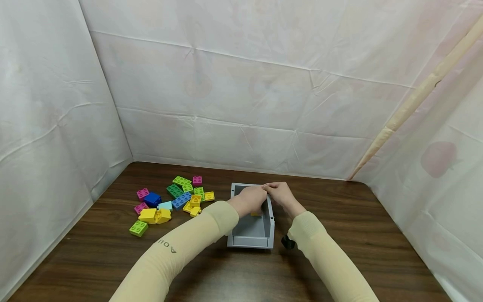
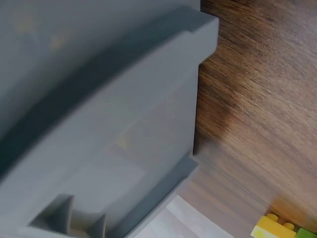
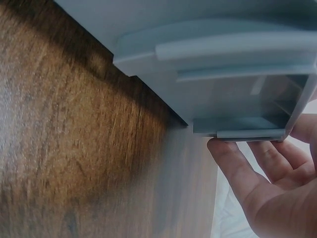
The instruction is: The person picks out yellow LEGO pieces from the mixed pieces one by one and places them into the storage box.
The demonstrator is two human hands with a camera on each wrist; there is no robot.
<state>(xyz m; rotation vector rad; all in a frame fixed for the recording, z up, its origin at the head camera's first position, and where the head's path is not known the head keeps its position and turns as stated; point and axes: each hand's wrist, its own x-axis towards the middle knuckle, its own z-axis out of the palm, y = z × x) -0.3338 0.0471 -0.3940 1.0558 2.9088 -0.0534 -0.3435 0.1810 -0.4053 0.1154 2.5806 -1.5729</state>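
While the left hand (image 1: 250, 199) bends down over the grey plastic bin (image 1: 250, 242), its fingertips hidden so its grip cannot be told, the right hand (image 1: 280, 193) pinches the rim near the far right corner. Dark, partly legible lettering (image 1: 166, 246) marks the left sleeve (image 1: 188, 235). Toy bricks (image 1: 182, 201) lie left of the bin; the wood tabletop (image 1: 339, 226) stretches right towards the pale curtain (image 1: 445, 184).
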